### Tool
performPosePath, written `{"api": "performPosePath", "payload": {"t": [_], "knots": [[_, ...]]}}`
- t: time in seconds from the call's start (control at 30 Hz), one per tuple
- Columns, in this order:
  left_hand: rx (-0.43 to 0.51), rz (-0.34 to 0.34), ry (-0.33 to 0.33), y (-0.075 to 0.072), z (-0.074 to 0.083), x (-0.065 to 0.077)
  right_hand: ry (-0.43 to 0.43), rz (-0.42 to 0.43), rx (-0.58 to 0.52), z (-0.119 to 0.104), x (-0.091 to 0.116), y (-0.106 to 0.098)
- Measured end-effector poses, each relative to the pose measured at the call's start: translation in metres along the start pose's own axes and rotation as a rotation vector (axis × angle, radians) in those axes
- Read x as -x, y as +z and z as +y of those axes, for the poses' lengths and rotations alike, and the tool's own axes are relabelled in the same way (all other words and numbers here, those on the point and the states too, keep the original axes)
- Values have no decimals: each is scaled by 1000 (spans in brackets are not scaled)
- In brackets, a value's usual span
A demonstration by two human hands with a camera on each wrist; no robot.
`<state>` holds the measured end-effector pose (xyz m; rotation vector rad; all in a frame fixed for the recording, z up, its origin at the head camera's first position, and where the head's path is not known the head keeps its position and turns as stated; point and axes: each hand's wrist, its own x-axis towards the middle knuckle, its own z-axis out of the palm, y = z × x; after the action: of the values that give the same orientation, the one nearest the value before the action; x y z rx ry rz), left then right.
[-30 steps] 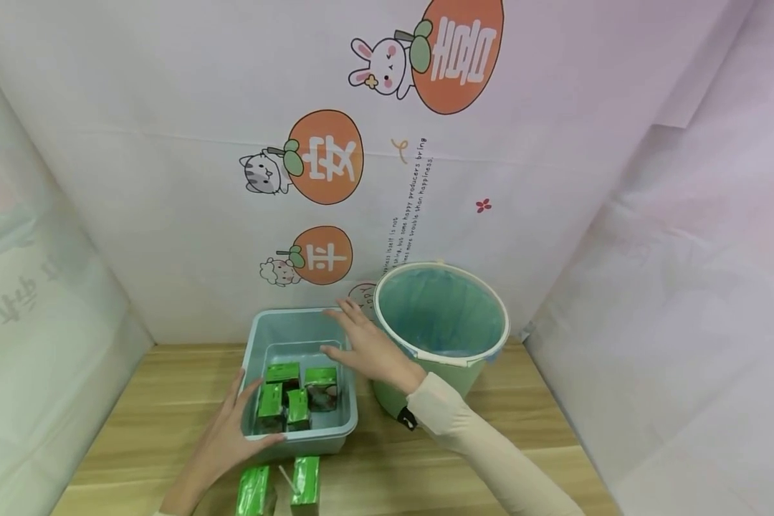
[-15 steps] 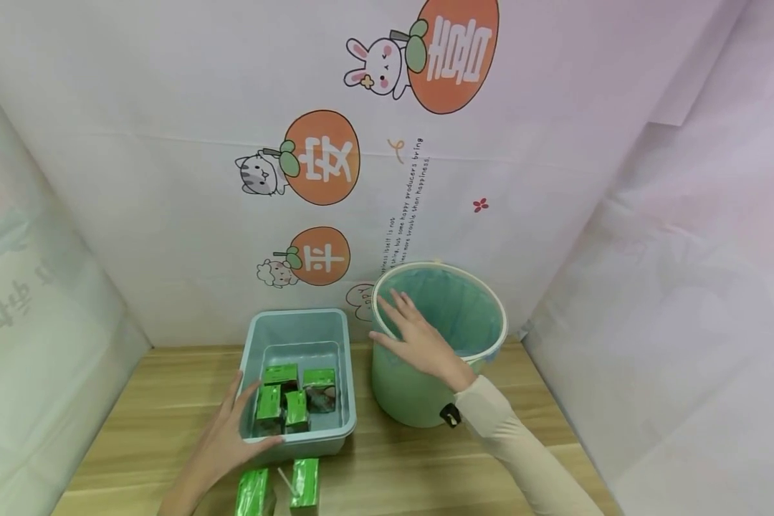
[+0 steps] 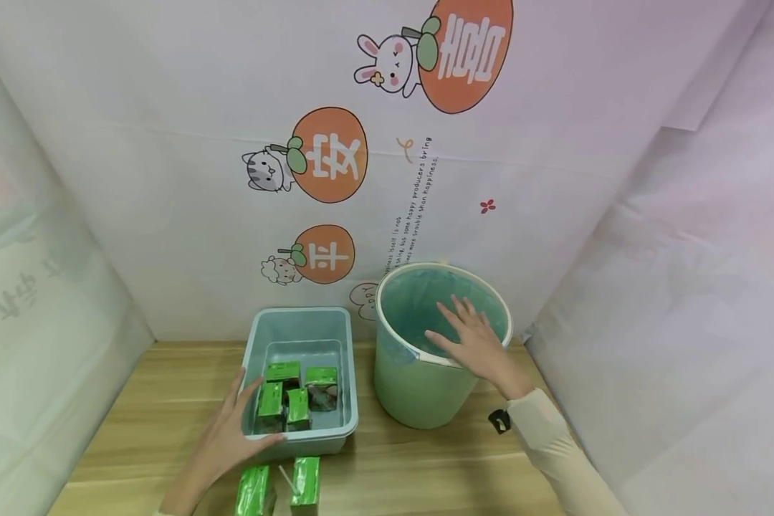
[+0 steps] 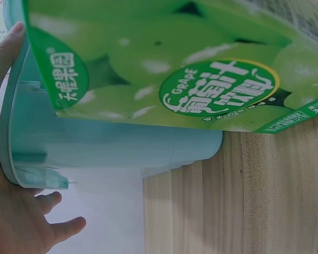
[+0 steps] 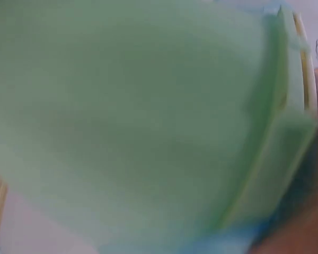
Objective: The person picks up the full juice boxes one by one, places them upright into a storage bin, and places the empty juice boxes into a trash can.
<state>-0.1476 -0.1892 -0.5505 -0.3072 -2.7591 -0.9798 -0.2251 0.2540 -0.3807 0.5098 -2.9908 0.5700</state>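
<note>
My left hand (image 3: 222, 437) rests at the front left corner of a light blue plastic tub (image 3: 303, 444), thumb along the front rim and relaxed fingers at the left rim. Inside the tub stand several green juice boxes (image 3: 271, 400). Two more, a juice box (image 3: 255, 491) and another with a white straw (image 3: 306, 481), stand in front. In the left wrist view a grape juice box (image 4: 127, 100) fills the upper part. My right hand (image 3: 480, 351), fingers spread and holding nothing, is over the mouth of a green bin (image 3: 419, 394).
The bin has a cream rim (image 3: 387, 330) and a bluish liner; it stands right of the tub. Both are on a wood-grain table (image 3: 155, 416). A printed white sheet (image 3: 187, 215) hangs behind, with pale sheets at both sides. The right wrist view is blurred by the bin's wall (image 5: 122, 106).
My right hand has moved right, from the tub's right rim across the bin's near left edge to over its mouth. The left hand, tub and juice boxes stay put.
</note>
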Motion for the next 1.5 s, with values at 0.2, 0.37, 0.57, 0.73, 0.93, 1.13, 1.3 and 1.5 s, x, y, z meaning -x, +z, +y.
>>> {"api": "performPosePath", "payload": {"t": [0.2,0.37,0.57,0.73,0.93,1.13,1.3,1.5], "knots": [[1,-5,14,0,0,-1,69,18,37,23,15,-17],[3,-12,19,1,2,-1,117,31,29,46,25,-22],[13,-2,18,0,1,0,129,12,9,63,28,-21],[3,-4,6,-1,2,0,122,13,18,67,28,-21],[10,-15,-3,-2,4,0,128,17,27,67,27,-22],[6,-12,3,-5,1,-1,127,6,14,66,26,-20],[15,7,-12,-9,0,2,119,6,0,65,24,-17],[61,50,-13,-14,1,6,122,18,-5,66,25,-16]]}}
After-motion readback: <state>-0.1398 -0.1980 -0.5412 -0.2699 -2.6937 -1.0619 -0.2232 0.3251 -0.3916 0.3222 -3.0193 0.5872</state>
